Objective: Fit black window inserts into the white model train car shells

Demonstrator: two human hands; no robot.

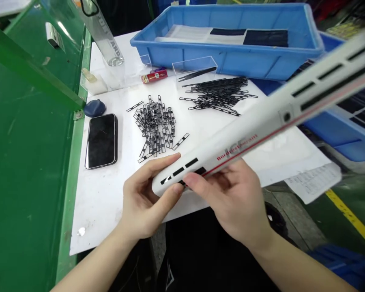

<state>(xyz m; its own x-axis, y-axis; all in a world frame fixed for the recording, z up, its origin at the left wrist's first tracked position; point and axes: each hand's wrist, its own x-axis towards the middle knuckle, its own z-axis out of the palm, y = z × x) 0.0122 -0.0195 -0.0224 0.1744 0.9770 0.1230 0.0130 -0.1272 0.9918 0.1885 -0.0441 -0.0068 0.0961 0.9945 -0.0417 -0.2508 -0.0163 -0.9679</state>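
Note:
A long white train-like shell [261, 125] with a red stripe, red lettering and dark window slots slants from lower middle to upper right. My left hand [149, 194] is closed round its lower end, thumb near the window slots. My right hand [231, 194] grips the lower side further along, its thumb pressing beside a dark slot. Beyond the shell, on the white table [121, 178], lie a pile of small clear, black-edged window strips [155, 125] and a pile of black frame strips [219, 95].
A black phone [101, 141] and a dark blue round object [94, 108] lie at left beside a green partition [21, 170]. Behind are a bottle [105, 38], a red packet [153, 76], tweezers [197, 74] in a clear box, and a blue bin [237, 59].

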